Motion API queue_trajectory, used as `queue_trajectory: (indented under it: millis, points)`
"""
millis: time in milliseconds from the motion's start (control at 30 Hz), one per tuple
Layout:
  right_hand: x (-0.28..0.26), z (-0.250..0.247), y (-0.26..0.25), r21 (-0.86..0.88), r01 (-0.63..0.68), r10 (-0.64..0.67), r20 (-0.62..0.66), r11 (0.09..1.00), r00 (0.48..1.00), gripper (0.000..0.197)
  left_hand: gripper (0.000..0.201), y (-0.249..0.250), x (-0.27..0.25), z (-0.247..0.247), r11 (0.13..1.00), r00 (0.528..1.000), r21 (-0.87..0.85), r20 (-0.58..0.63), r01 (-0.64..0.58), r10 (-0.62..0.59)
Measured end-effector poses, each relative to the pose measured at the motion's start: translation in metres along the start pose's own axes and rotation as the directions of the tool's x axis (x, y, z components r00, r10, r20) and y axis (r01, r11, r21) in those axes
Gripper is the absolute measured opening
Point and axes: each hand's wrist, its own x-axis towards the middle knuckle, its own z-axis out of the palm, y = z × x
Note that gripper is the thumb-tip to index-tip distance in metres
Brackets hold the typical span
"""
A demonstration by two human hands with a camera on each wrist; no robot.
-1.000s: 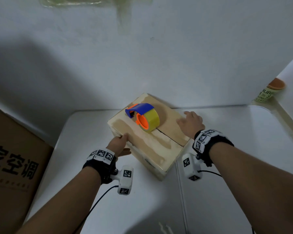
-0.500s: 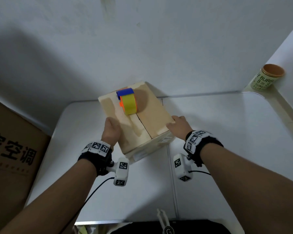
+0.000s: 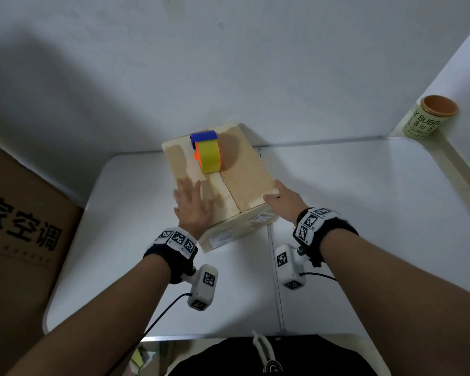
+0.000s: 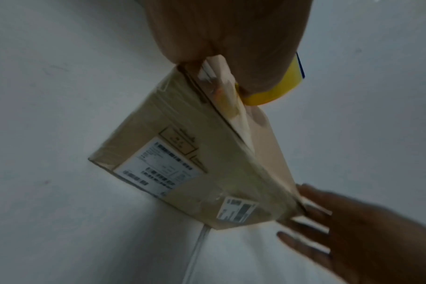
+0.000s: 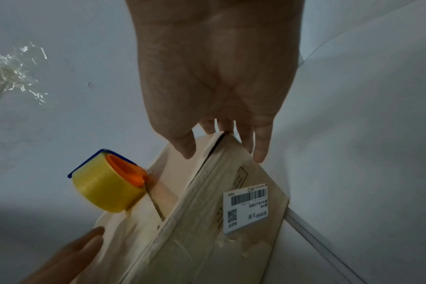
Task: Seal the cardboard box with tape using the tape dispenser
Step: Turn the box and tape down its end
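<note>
Cardboard box (image 3: 244,183) is sitting on the white table (image 3: 364,213) close to the back wall, turned slightly so one corner is pointing toward the person, with its two top flaps lying down and meeting along a dark seam that is running from the near edge toward the far one. Sitting on top of the box, over the far part of that seam, is the tape dispenser (image 3: 207,153), a yellow roll of tape on an orange hub under a blue cover; no hand is touching it. White printed labels are showing on the box's near side, blurred in the left wrist view and with a barcode readable in the right wrist view. The left hand (image 3: 193,204) is lying flat on the left flap near the front edge, fingers straight and spread, pressing down and gripping nothing. The right hand (image 3: 284,202) is resting against the box's near right corner, its thumb lying on the top edge and its straight fingers reaching down the side, not curling round anything. Farther out, a large brown carton (image 3: 19,226) with black printed characters is standing to the left of the table, and a pale green cup (image 3: 429,118) with an orange-brown lid is sitting on a ledge at the far right.
</note>
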Motion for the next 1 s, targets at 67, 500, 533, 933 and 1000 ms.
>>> queue_trajectory:
  millis: [67, 500, 533, 933, 1000]
  points:
    - [-0.003, 0.001, -0.001, 0.007, -0.004, 0.004, -0.003, 1.000, 1.000, 0.067, 0.060, 0.000, -0.006, 0.000, 0.964, 0.982, 0.202, 0.106, -0.174, 0.155]
    - [-0.021, 0.009, 0.000, -0.067, 0.020, -0.020, 0.005, 0.998, 1.000, 0.068, 0.062, -0.026, 0.002, -0.009, 0.446, 0.689, 0.525, 0.545, -0.724, 0.477]
    - [-0.021, 0.007, -0.003, -0.089, 0.017, -0.018, -0.002, 0.996, 1.000, 0.066, 0.064, -0.026, 0.005, -0.011, 0.429, 0.671, 0.516, 0.564, -0.741, 0.482]
    - [0.024, -0.007, -0.085, 0.017, 0.207, -0.201, -0.175, 0.978, 0.964, 0.036, 0.070, -0.024, 0.030, -0.018, 0.407, 0.629, 0.480, 0.589, -0.777, 0.507]
    - [0.036, -0.007, -0.103, 0.106, 0.199, -0.178, -0.179, 0.974, 0.968, 0.032, 0.068, -0.024, 0.033, -0.019, 0.408, 0.630, 0.481, 0.592, -0.777, 0.503]
